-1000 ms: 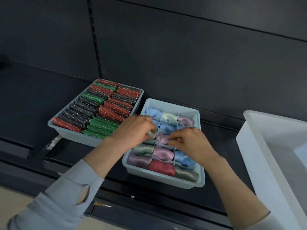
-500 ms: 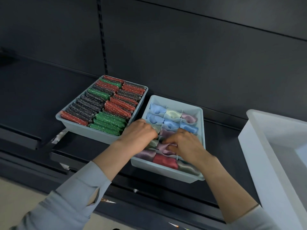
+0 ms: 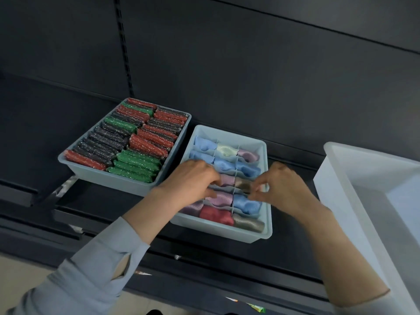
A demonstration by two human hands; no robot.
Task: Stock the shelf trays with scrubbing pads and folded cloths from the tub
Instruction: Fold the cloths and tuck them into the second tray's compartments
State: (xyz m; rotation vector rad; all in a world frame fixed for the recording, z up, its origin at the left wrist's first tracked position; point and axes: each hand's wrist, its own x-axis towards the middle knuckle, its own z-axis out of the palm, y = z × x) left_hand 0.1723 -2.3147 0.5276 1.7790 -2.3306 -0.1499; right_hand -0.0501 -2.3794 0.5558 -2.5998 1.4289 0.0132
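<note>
The dark shelf [image 3: 295, 223] carries everything, and the divided cloth tray [image 3: 268, 226] near its front edge serves as the reference here. To the right of that tray stands the white tub [image 3: 336, 201], the largest loose thing, cut off by the picture's right edge so its contents cannot be seen. To the tray's left, almost touching it, sits the pad tray [image 3: 100, 178], packed tight with glittery scrubbing pads [image 3: 134, 160] standing on edge in rows of red, green and dark grey. The cloth tray itself is pale blue with thin dividers forming a grid, each cell holding one of the folded cloths [image 3: 246, 205] in shiny blue, lilac, cream, tan or red. The left hand [image 3: 193, 180] lies over the tray's left column with fingers curled down into the middle cells; whether they actually grasp a cloth cannot be told, since the fingertips are hidden behind the knuckles. The right hand [image 3: 284, 187] hovers over the tray's right column, thumb and fingertips drawn together just above the tan cloth [image 3: 243, 184], but motion blur makes it unclear whether they pinch fabric or a divider. The left column's middle cloths are hidden beneath the left hand.
</note>
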